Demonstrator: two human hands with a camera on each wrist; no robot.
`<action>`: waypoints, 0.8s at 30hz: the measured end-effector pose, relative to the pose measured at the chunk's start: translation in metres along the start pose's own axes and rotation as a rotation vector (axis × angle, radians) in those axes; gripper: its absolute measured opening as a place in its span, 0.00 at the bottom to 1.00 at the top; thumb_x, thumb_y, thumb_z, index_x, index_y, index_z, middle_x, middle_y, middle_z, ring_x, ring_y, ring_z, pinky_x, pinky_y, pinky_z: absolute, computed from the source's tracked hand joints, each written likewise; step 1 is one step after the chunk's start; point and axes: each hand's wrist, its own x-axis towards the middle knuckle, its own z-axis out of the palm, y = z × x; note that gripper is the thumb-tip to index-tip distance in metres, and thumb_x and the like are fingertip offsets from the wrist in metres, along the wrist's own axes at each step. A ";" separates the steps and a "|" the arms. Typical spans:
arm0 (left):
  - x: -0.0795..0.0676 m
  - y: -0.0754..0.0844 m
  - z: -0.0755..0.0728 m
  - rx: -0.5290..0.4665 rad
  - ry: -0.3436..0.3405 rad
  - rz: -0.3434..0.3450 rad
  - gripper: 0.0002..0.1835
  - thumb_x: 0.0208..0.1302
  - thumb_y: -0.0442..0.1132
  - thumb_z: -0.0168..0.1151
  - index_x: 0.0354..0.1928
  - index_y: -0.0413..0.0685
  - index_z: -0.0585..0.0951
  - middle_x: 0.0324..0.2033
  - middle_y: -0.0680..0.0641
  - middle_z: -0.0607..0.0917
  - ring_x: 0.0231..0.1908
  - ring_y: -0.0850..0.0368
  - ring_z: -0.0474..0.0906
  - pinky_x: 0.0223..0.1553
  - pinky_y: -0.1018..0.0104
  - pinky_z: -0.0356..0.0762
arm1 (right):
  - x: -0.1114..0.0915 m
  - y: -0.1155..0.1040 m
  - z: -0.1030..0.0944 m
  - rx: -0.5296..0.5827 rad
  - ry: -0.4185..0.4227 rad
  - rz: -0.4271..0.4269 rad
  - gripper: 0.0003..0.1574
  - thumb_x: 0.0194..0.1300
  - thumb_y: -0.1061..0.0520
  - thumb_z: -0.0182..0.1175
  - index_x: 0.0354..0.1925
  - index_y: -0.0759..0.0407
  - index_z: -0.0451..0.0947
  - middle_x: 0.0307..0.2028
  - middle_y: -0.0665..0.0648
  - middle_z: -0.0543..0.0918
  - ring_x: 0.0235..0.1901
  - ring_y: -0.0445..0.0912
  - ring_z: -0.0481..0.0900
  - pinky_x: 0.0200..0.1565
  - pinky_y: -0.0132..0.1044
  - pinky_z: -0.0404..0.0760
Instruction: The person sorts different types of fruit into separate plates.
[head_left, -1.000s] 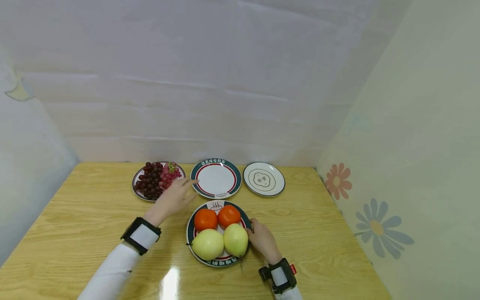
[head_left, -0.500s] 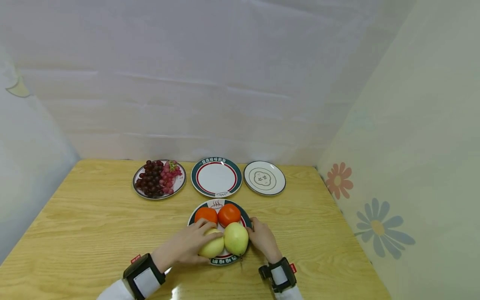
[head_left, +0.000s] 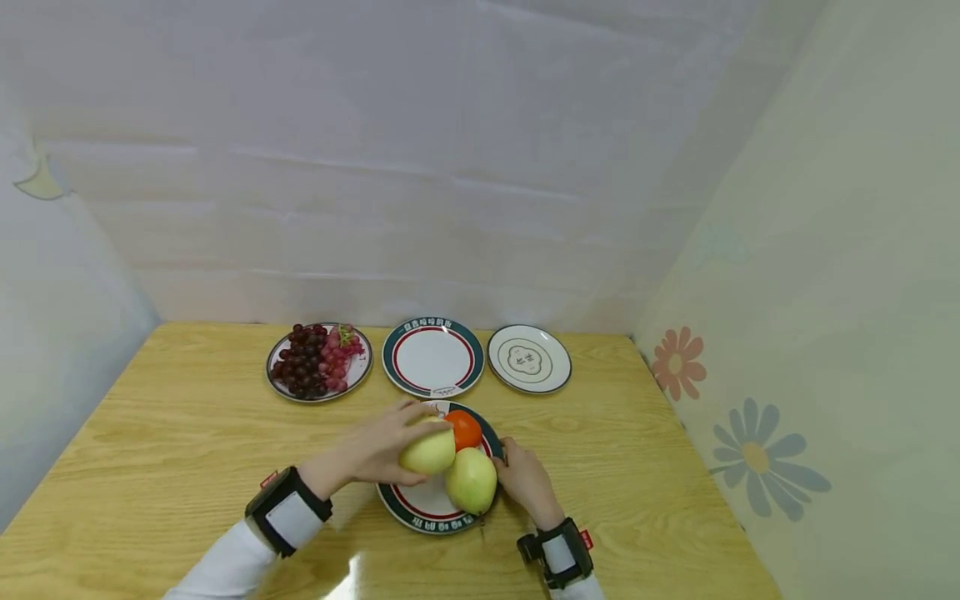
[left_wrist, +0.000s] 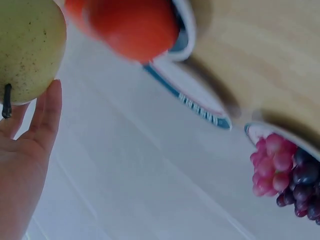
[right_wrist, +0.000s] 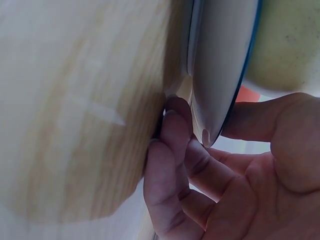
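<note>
In the head view my left hand (head_left: 378, 446) grips a yellow-green pear (head_left: 429, 450), raised over the left part of a green-rimmed plate (head_left: 435, 527). The pear's stem and speckled skin (left_wrist: 31, 45) show close up in the left wrist view. A second pear (head_left: 471, 482) lies on that plate. Behind it sits an orange-red round fruit (head_left: 463, 428), like a persimmon or tomato; another is hidden from the head by the pear and hand. My right hand (head_left: 527, 479) pinches the plate's right rim, thumb on top and fingers below, as the plate's side (right_wrist: 220, 55) shows.
At the back of the wooden table (head_left: 202, 450), a small plate (head_left: 366, 368) bears dark grapes (head_left: 303, 362) and pink grapes (head_left: 339, 358). Beside it stand a bare green-rimmed plate (head_left: 433, 358) and a small white plate (head_left: 555, 362). Pale walls (head_left: 420, 208) enclose the table.
My left hand came from near the grapes to the left pear, took hold of it and lifted it off the plate, slightly away from me. The right hand stayed at the rim.
</note>
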 end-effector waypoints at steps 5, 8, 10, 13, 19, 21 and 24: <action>0.026 -0.042 -0.007 0.031 0.060 -0.141 0.37 0.41 0.54 0.73 0.57 0.52 0.75 0.50 0.43 0.77 0.50 0.49 0.69 0.42 0.55 0.80 | 0.000 0.000 -0.001 0.014 0.007 -0.010 0.21 0.63 0.58 0.55 0.52 0.68 0.72 0.19 0.52 0.73 0.17 0.40 0.67 0.18 0.28 0.60; 0.037 -0.068 0.003 0.090 0.065 -0.248 0.36 0.43 0.54 0.73 0.57 0.51 0.75 0.49 0.42 0.77 0.48 0.47 0.70 0.42 0.53 0.79 | 0.001 0.001 0.001 0.017 0.000 -0.002 0.21 0.63 0.57 0.55 0.52 0.67 0.72 0.19 0.52 0.72 0.17 0.40 0.67 0.18 0.28 0.60; 0.042 -0.082 0.013 0.104 0.050 -0.325 0.36 0.45 0.54 0.72 0.58 0.50 0.74 0.51 0.40 0.77 0.49 0.45 0.70 0.44 0.51 0.78 | 0.001 0.002 0.003 0.013 -0.005 0.005 0.21 0.63 0.57 0.56 0.52 0.66 0.72 0.19 0.51 0.72 0.17 0.40 0.67 0.18 0.28 0.60; 0.045 -0.098 0.028 0.095 0.025 -0.432 0.37 0.47 0.54 0.71 0.59 0.48 0.73 0.52 0.38 0.76 0.51 0.42 0.69 0.49 0.48 0.76 | 0.000 0.003 0.006 0.006 -0.008 0.002 0.21 0.63 0.56 0.56 0.52 0.66 0.72 0.18 0.50 0.71 0.17 0.39 0.67 0.18 0.28 0.60; 0.044 -0.115 0.049 0.075 -0.002 -0.566 0.37 0.49 0.53 0.70 0.61 0.47 0.71 0.54 0.35 0.74 0.54 0.38 0.67 0.52 0.44 0.74 | -0.002 0.003 0.006 -0.001 0.011 -0.021 0.20 0.63 0.57 0.56 0.51 0.67 0.73 0.17 0.50 0.69 0.15 0.39 0.66 0.17 0.28 0.59; 0.044 -0.118 0.051 0.083 -0.003 -0.596 0.37 0.49 0.54 0.69 0.61 0.47 0.71 0.54 0.35 0.74 0.54 0.38 0.67 0.51 0.43 0.74 | -0.001 0.003 0.005 -0.007 0.015 -0.015 0.20 0.63 0.57 0.56 0.51 0.66 0.73 0.17 0.49 0.69 0.15 0.39 0.65 0.17 0.28 0.59; 0.046 -0.121 0.052 0.084 -0.007 -0.626 0.38 0.50 0.54 0.69 0.62 0.49 0.70 0.55 0.35 0.74 0.54 0.38 0.67 0.50 0.43 0.75 | 0.002 0.003 0.003 -0.016 0.019 -0.019 0.21 0.63 0.57 0.56 0.51 0.66 0.73 0.17 0.50 0.69 0.15 0.39 0.66 0.17 0.28 0.59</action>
